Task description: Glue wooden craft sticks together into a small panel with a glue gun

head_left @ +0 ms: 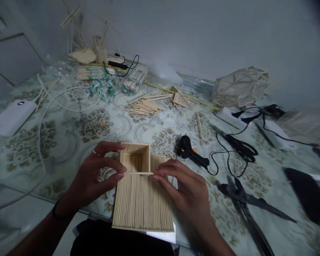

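Note:
A flat panel of wooden sticks (142,202) lies at the table's near edge, with low stick walls (145,156) standing on its far part. A single thin stick (138,173) is held level across the open side of the walls. My left hand (96,174) pinches the stick's left end between thumb and fingers, with a ring on one finger. My right hand (181,185) presses its fingertips on the stick's right end.
A black glue gun (190,152) with its cord lies right of the panel. Black scissors (241,147) and large shears (249,208) lie further right. Loose sticks (144,106), a stick dome (240,86), stick models (86,53) and a white power bank (12,117) sit around.

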A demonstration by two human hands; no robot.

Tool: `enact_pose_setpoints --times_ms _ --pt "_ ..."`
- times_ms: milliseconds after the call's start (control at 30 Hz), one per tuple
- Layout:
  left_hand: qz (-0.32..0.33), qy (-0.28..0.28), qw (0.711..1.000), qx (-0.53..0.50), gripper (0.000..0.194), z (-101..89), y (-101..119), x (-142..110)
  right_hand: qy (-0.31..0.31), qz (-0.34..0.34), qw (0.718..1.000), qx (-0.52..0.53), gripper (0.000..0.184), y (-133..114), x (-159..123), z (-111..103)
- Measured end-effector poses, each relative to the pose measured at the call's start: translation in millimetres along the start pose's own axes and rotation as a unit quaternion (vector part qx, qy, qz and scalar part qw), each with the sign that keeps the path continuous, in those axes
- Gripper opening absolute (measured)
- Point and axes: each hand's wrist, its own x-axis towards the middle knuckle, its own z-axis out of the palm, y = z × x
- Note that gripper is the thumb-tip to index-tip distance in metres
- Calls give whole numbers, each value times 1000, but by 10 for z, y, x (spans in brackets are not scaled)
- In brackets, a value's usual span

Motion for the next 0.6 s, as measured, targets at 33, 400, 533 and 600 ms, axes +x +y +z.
enact_pose_setpoints --times_ms 33,400,533,600 --pt "0 2 1000 0 15 -5 0 -2 2 -6 1000 -2 22 2 2 1" --pt "36 38 998 23 10 5 20 7 -6 -65 997 -36 29 9 -1 -17" --pt "30 40 999 17 12 13 28 6 -8 -64 997 -46 31 15 -8 -22" --pt "30 39 999 14 13 15 29 5 -6 -60 997 -50 31 16 -8 -17"
